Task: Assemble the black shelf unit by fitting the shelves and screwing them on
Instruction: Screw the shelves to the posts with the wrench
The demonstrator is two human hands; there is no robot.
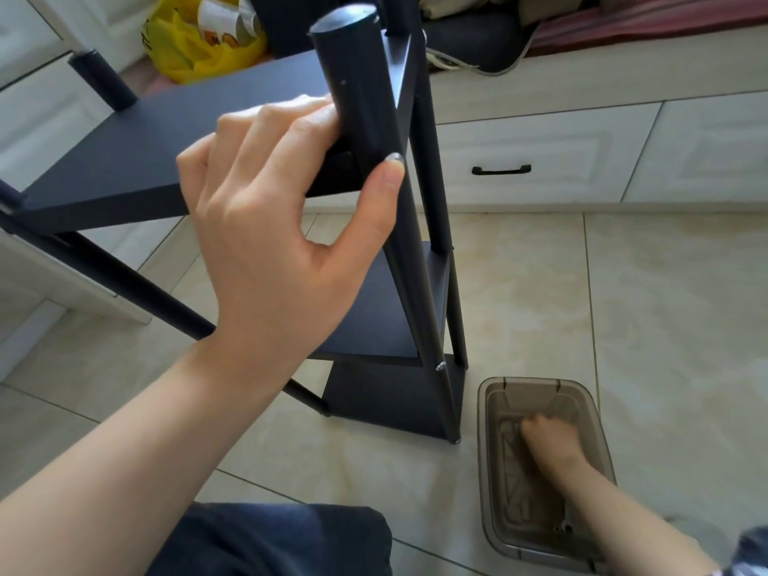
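The black shelf unit stands upright on the tiled floor, with three shelves showing between round black poles. My left hand grips the near front pole at the level of the top shelf, fingers behind it and thumb in front. A silver screw head shows low on that pole. My right hand reaches down into a brown see-through plastic box on the floor to the right of the unit. Its fingers are curled among dark parts inside; what they hold is unclear.
White cabinets with a black drawer handle run along the back. A yellow plastic bag lies at the back left and dark cushions at the top right. My knee in dark fabric fills the bottom centre. Bare tiles stretch to the right.
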